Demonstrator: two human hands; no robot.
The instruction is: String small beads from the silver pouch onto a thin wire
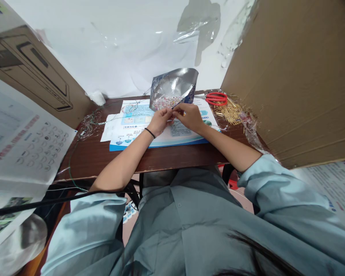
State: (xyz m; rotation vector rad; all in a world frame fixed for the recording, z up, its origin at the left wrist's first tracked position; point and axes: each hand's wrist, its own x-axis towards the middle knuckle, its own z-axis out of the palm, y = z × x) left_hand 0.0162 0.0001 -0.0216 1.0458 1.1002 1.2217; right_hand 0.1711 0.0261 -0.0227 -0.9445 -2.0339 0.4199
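My left hand (160, 122) and my right hand (190, 116) meet fingertip to fingertip over a printed sheet (132, 132). Both are closed in a pinch, and whatever lies between the fingers is too small to make out. Just behind them an opened silver-lined pouch (175, 86) holds many small pink and clear beads (163, 102). A dark band circles my left wrist. To the left, a thin strand with white beads (102, 123) lies across the paper's edge.
Red-handled scissors (216, 99) rest at the right beside a pile of thin gold-coloured pieces (230, 111). Tangled clear and green thread (89, 124) lies at the left. Cardboard walls (299, 76) flank the brown table (166, 161), with a white wall behind.
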